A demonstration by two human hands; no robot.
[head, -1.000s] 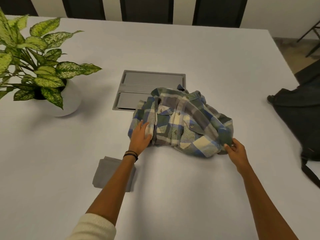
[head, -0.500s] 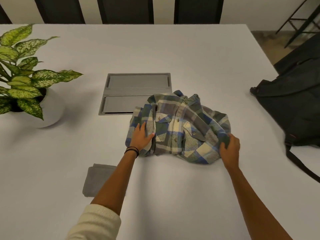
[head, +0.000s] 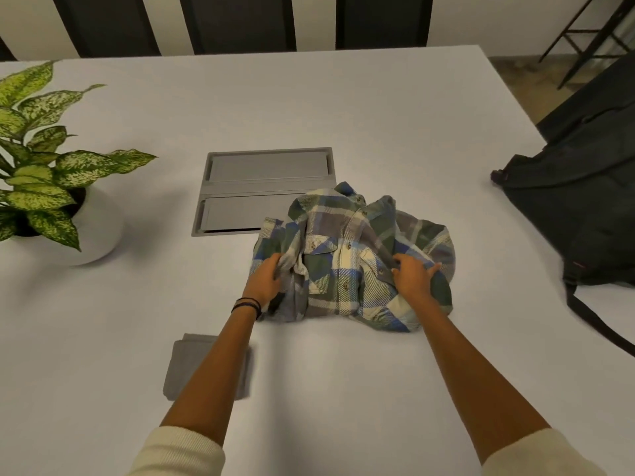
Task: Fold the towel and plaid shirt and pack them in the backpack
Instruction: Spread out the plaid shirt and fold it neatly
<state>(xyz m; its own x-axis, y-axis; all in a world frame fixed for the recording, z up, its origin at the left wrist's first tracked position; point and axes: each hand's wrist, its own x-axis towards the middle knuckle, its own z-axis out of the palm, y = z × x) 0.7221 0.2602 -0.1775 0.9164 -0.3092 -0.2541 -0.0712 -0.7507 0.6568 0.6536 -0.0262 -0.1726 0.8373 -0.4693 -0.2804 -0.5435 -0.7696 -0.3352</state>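
On the white bench [head: 343, 115], the plaid shirt [head: 343, 255] lies bunched, with the left hand [head: 264, 280] and right hand [head: 412, 276] each closing a grip on its fabric. The folded grey towel [head: 178, 369] lies nearer, and the black backpack [head: 584, 187] sits far right.

White table [head: 378, 115] holds plaid shirt [head: 343, 266], grey towel [head: 182, 369], potted plant [head: 96, 231] and black backpack [head: 584, 207].

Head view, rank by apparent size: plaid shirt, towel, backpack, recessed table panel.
1. backpack, though cropped by the frame
2. plaid shirt
3. recessed table panel, partly covered
4. towel, partly hidden
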